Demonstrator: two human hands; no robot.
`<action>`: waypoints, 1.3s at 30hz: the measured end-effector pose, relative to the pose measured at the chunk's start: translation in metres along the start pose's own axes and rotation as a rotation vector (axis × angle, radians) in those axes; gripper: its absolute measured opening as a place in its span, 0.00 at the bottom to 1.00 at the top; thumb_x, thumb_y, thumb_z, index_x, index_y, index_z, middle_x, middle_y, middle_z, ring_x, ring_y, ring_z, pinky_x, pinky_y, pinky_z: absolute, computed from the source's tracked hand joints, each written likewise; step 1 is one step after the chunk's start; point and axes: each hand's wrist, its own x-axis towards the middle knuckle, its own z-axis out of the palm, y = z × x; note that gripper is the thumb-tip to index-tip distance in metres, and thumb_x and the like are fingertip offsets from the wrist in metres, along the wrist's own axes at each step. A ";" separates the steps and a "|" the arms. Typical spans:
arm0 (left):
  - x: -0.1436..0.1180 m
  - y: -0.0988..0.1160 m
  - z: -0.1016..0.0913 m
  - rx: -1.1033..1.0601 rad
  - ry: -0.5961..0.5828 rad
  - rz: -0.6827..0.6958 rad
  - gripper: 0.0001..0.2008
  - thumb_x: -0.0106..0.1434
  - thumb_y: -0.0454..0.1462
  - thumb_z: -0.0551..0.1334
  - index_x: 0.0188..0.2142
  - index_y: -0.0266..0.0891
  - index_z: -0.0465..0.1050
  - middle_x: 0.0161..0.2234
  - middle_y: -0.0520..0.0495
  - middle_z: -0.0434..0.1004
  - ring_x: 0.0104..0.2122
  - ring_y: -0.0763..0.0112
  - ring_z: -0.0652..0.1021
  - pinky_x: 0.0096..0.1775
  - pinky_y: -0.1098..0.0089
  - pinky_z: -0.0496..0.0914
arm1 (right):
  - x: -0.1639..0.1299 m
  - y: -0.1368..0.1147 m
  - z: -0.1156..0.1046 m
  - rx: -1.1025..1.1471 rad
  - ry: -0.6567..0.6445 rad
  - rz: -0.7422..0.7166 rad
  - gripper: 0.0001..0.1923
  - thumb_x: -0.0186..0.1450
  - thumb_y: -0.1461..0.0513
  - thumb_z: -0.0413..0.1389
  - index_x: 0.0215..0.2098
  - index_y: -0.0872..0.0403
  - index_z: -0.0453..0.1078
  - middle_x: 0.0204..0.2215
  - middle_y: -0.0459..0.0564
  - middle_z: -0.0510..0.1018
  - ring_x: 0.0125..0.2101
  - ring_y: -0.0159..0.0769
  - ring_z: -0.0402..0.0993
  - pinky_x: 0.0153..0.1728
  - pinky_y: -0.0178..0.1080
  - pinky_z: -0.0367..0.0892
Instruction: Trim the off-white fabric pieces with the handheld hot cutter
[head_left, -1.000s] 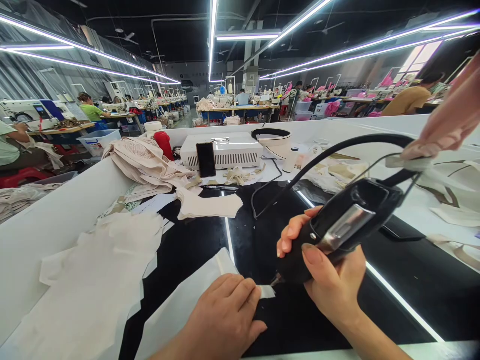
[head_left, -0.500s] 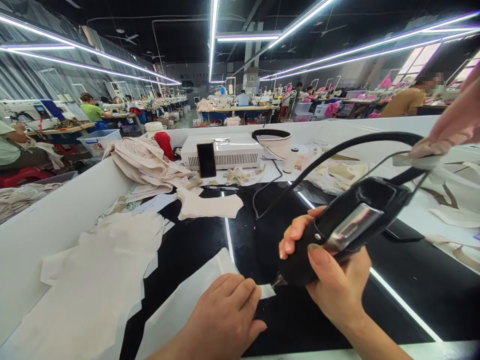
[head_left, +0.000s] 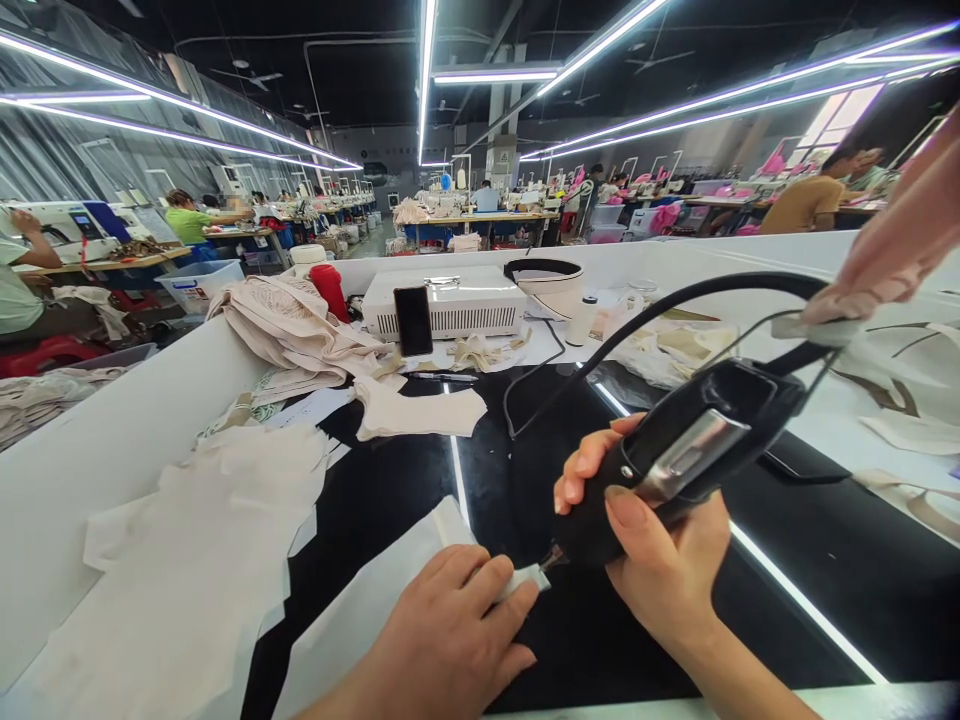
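My right hand (head_left: 664, 555) is wrapped around a black handheld power tool (head_left: 679, 465) with a metal plate on its side and a narrow metal tip (head_left: 553, 557). The tip points down and left and meets the end of a narrow pale strip (head_left: 531, 577), which looks folded. With fingers curled, my left hand (head_left: 454, 630) grips that strip along the edge of a white fabric piece (head_left: 360, 610). The palm covers part of the fabric. A black cable runs from the tool's upper end, where a pinkish hanging band (head_left: 862, 270) is tied to it.
Stacked white cut pieces (head_left: 187, 560) lie at left, and a shaped cream piece (head_left: 420, 412) lies ahead. Behind stand a phone (head_left: 414, 322), a white vented box (head_left: 469, 300) and a round cream container (head_left: 551, 290). Scraps (head_left: 675, 350) sit at right. Other people work at machines beyond the white partition.
My left index finger has slid forward along the strip, closer to the metal tip. The tool in my right hand has shifted slightly left. The strip's end appears turned over.
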 end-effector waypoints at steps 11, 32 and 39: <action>0.001 0.000 0.004 -0.013 -0.006 0.002 0.30 0.71 0.50 0.78 0.62 0.37 0.74 0.51 0.48 0.82 0.46 0.59 0.79 0.48 0.62 0.77 | 0.001 0.006 -0.001 -0.007 0.012 0.002 0.19 0.69 0.54 0.75 0.53 0.45 0.76 0.35 0.43 0.82 0.27 0.33 0.80 0.28 0.36 0.82; 0.001 0.002 0.004 -0.028 -0.046 -0.014 0.34 0.67 0.49 0.82 0.63 0.36 0.73 0.51 0.48 0.83 0.47 0.58 0.80 0.50 0.62 0.78 | 0.001 0.005 0.000 -0.005 0.006 0.007 0.18 0.70 0.54 0.75 0.53 0.45 0.76 0.35 0.43 0.82 0.27 0.33 0.80 0.28 0.35 0.82; 0.001 0.001 0.004 -0.023 -0.033 -0.019 0.33 0.69 0.49 0.80 0.62 0.36 0.73 0.51 0.48 0.83 0.48 0.58 0.80 0.50 0.62 0.78 | 0.000 0.006 0.000 -0.038 0.014 0.008 0.15 0.72 0.54 0.73 0.53 0.44 0.75 0.35 0.42 0.81 0.27 0.32 0.78 0.28 0.36 0.81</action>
